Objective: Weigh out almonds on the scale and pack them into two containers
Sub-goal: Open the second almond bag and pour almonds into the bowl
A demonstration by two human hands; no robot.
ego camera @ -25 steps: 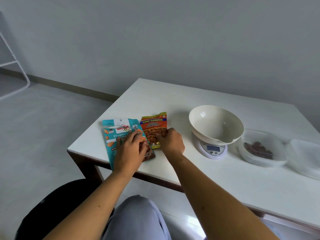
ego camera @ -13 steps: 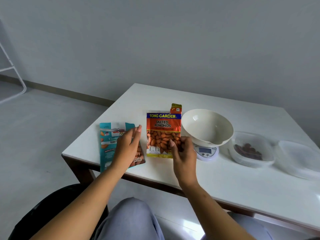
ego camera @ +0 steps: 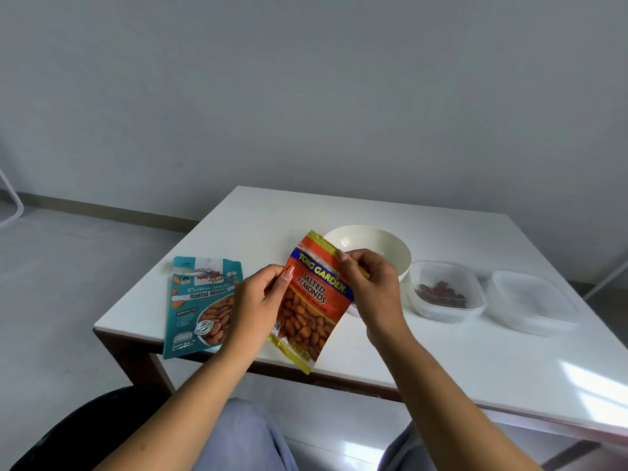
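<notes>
**Salted-almond packet held up for opening**

The salted almonds packet (ego camera: pixel 311 302) is gripped in the air above the table's (ego camera: pixel 441 351) near edge, tilted, its yellow top seal at about 1 o'clock. The left hand (ego camera: pixel 258 300) is pinched on its left edge, the right hand (ego camera: pixel 372 287) on the top corner. The tear is best kept short and over the bowl (ego camera: pixel 390 246), just behind at 1 o'clock. The packet is orange and glossy, with nuts pictured. A teal roasted almonds pouch (ego camera: pixel 200 300) lies flat at 9 o'clock; a clear container (ego camera: pixel 445 294) holding dark pieces sits at 3 o'clock.

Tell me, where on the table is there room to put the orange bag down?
Bare table lies along the near edge, in front of the two containers, and behind the teal bag. It's crowded around the bowl.
</notes>
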